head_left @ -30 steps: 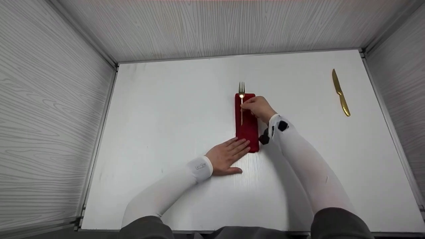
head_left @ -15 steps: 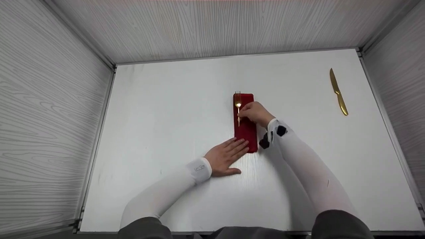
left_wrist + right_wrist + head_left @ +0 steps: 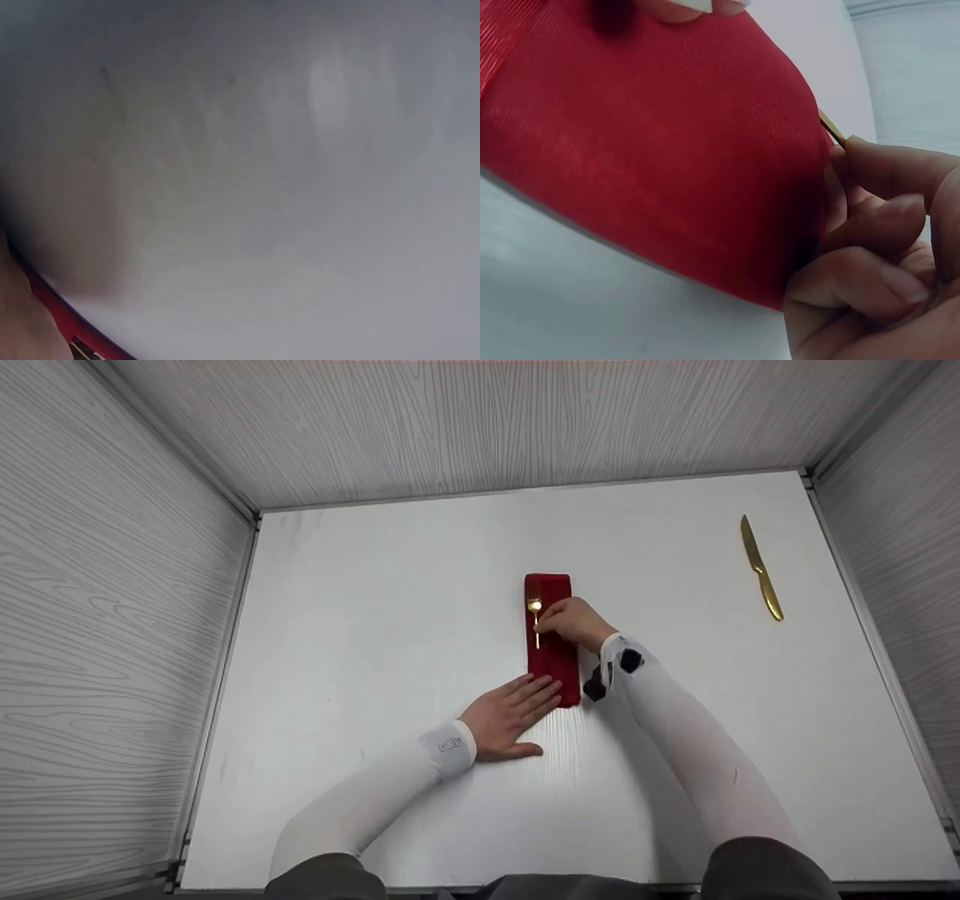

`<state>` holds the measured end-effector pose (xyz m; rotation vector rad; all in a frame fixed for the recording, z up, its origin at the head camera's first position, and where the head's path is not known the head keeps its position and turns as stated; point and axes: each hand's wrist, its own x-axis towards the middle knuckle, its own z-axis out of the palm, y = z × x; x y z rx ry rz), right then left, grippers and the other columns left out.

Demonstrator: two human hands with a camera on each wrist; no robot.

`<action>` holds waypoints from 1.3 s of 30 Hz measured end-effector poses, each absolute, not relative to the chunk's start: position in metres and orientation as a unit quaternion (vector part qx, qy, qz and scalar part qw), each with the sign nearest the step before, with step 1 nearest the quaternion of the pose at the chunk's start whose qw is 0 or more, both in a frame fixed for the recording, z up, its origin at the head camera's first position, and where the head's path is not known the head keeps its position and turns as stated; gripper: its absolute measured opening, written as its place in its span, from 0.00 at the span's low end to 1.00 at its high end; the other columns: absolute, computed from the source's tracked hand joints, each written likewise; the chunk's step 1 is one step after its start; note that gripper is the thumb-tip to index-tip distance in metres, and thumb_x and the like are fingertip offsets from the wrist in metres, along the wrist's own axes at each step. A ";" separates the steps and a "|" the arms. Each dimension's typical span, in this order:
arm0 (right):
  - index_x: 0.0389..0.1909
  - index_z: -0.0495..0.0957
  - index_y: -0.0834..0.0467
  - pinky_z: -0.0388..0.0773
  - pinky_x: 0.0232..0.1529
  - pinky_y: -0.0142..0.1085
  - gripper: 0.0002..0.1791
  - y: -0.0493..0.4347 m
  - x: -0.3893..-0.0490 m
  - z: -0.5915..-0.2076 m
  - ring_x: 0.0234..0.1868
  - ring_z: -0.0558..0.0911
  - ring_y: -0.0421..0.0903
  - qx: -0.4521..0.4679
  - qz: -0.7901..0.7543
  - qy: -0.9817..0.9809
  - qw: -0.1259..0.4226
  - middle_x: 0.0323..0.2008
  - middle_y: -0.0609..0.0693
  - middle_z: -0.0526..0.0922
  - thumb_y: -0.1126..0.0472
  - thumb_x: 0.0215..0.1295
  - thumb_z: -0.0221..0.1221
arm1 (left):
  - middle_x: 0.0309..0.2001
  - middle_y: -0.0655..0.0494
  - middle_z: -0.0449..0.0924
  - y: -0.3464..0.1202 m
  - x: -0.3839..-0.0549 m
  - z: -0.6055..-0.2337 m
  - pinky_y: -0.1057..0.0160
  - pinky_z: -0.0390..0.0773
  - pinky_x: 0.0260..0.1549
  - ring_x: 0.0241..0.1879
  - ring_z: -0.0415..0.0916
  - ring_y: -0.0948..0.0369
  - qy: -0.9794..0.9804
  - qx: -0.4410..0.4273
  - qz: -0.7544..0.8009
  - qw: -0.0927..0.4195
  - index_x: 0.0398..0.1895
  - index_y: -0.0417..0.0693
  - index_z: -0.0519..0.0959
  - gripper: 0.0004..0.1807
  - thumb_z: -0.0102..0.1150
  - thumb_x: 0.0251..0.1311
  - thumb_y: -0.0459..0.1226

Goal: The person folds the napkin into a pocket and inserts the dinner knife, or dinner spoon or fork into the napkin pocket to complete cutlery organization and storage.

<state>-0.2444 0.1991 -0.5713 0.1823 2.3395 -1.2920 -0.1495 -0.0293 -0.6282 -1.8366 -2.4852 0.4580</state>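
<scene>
In the head view, a folded red cloth napkin (image 3: 556, 660) lies lengthwise on the white table. My left hand (image 3: 506, 721) is spread flat, its fingertips resting on the napkin's near end. My right hand (image 3: 576, 622) pinches a gold fork (image 3: 534, 606) by the handle, tines pointing away, over the napkin's left side. The handle's lower end goes out of sight at the cloth, seemingly under a fold. From the right wrist view, a bit of the gold fork (image 3: 831, 129) shows at thumb and finger, beyond the red napkin (image 3: 652, 150).
A gold knife (image 3: 761, 568) lies apart at the right of the white table (image 3: 375, 607), blade tip away from me. Grey wood-grain panels (image 3: 480, 427) stand at the back and on both sides.
My right hand has drawn the fork toward me along the napkin; its tines now lie over the cloth, and less of the handle shows. The left hand stays in place.
</scene>
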 end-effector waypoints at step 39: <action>0.32 0.86 0.60 0.74 0.28 0.33 0.08 0.197 -0.240 -0.572 0.25 0.76 0.40 0.064 -0.411 0.883 0.215 0.22 0.44 0.79 0.59 0.65 0.67 | 0.87 0.51 0.30 -0.029 -0.151 -0.623 0.56 0.34 0.84 0.86 0.28 0.53 -0.805 -0.579 0.125 -0.037 0.87 0.49 0.32 0.52 0.18 0.74 0.73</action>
